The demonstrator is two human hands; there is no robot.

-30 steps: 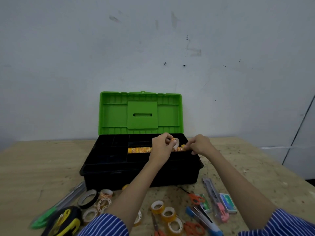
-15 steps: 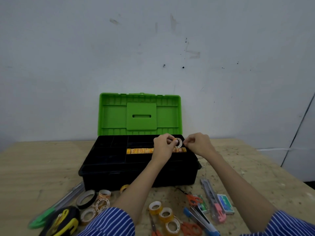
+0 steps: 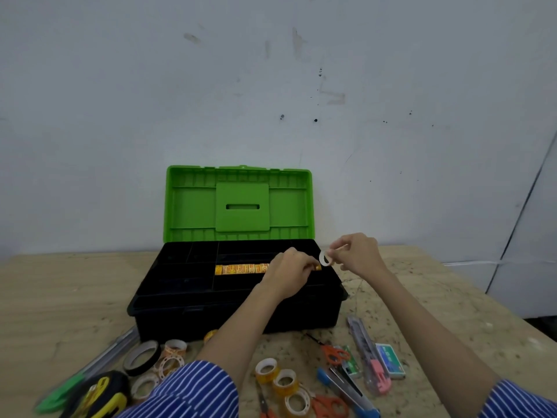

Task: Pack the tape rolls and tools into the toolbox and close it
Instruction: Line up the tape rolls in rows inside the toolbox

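The black toolbox [image 3: 193, 315] stands open on the wooden table, its green lid [image 3: 193, 206] upright at the back. A row of small yellow-orange tape rolls [image 3: 241, 269] lies in a middle tray compartment. My left hand [image 3: 289, 274] rests over the right end of that row, fingers curled on the last roll. My right hand [image 3: 358, 254] pinches a small white tape roll [image 3: 326, 258] just above the box's right end. More tape rolls [image 3: 284, 381] lie on the table in front of the box.
In front of the box lie a black tape roll [image 3: 141, 357], a yellow-black tape measure [image 3: 99, 396], a green-tipped tool [image 3: 60, 395], orange scissors [image 3: 334, 354], blue-handled tweezers [image 3: 346, 387], a pink utility knife [image 3: 369, 354] and a small staple box [image 3: 391, 360]. A wall stands right behind.
My right hand has lifted up and to the right with the small white roll, away from the row. My left hand stays at the row's right end.
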